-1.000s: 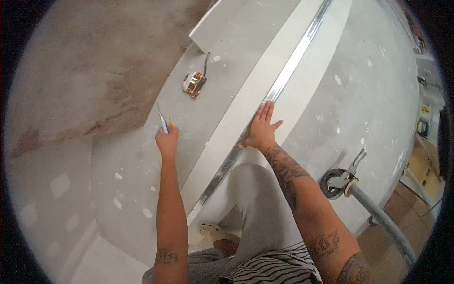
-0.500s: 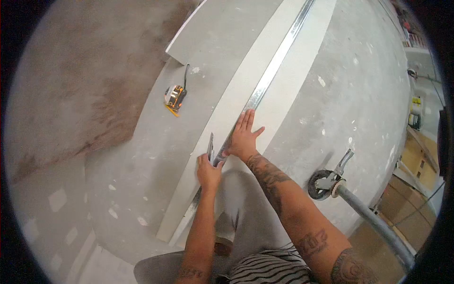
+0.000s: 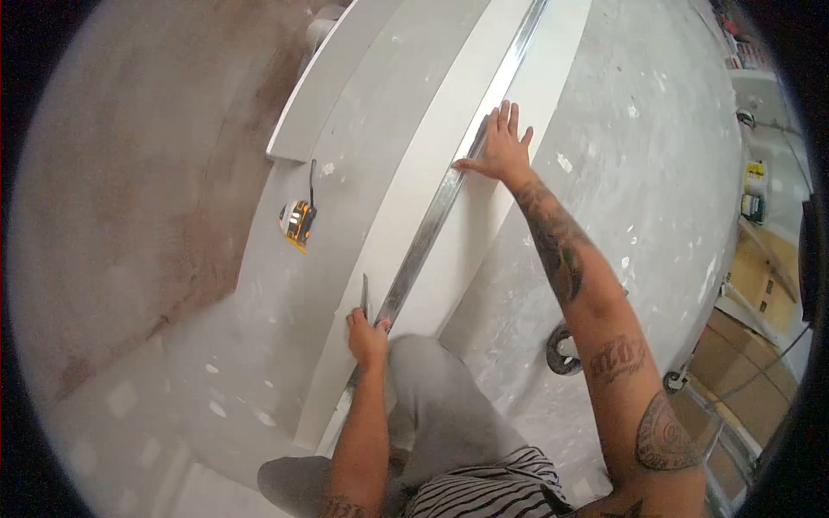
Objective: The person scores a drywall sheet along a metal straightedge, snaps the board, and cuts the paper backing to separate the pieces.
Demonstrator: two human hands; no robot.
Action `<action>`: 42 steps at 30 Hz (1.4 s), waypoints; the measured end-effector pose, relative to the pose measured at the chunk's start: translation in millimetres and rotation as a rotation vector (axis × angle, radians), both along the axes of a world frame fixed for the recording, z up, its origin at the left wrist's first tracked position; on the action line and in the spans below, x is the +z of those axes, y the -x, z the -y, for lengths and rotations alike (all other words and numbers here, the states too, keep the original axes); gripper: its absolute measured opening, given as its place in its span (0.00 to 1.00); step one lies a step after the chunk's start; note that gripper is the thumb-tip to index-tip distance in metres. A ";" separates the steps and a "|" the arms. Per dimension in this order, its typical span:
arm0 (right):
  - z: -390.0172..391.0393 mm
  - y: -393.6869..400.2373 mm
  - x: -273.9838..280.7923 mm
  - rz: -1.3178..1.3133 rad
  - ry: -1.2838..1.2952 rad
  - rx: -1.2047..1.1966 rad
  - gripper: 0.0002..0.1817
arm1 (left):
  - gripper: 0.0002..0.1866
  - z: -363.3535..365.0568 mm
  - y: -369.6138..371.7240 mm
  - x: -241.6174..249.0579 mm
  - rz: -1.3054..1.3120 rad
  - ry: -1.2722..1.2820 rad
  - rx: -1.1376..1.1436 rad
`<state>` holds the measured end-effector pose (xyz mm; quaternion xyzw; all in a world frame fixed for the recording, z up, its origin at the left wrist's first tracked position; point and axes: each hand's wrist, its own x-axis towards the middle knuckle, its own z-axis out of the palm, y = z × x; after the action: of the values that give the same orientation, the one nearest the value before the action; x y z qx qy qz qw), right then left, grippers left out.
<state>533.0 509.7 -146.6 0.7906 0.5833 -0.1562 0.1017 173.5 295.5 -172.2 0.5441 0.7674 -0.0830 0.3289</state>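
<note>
Right hand [image 3: 501, 155], fingers apart, lies farther up the shiny metal strip [image 3: 421, 242] than before | left hand [image 3: 369, 339] closed around slim pointed tool [image 3: 365, 293] | straight strip runs between smooth white board's [image 3: 423, 177] long edges

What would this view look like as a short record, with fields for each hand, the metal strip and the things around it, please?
Left hand: gripping a slim blade-like tool, thumb at the metal strip
Right hand: fingers spread, on the metal strip farther up
Metal strip: lying lengthwise on a long white panel
Beside the panel: tape measure with a dark strap, on the grey surface
Next to the tape measure: thin yellow stick, too small to identify
Near the right arm: black caster wheel
</note>
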 end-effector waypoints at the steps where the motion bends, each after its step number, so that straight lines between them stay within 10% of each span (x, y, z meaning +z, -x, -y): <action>1: -13.2 -8.3 3.4 -0.001 -0.005 -0.005 0.70 | 0.30 -3.0 -1.6 -2.0 -0.001 -0.005 -0.005; 19: -61.5 -10.9 -10.5 0.031 0.391 -0.083 0.83 | 0.27 -58.6 -25.1 24.5 0.078 0.067 -0.014; 21: -62.8 -15.8 -13.0 0.015 0.373 -0.037 0.83 | 0.28 -100.6 -54.7 4.2 0.242 -0.311 0.019; 30: -66.9 -24.0 -11.3 0.057 0.324 0.015 0.81 | 0.22 -407.7 -350.0 -5.2 0.555 -0.135 -0.496; 42: -58.1 -31.3 -31.7 0.003 0.301 0.035 0.84 | 0.21 -419.0 -420.0 2.6 0.501 -0.045 -0.459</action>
<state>564.3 567.8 -178.4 0.7564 0.5668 -0.2388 0.2227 593.5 714.5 -169.6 0.7133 0.5219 -0.0014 0.4679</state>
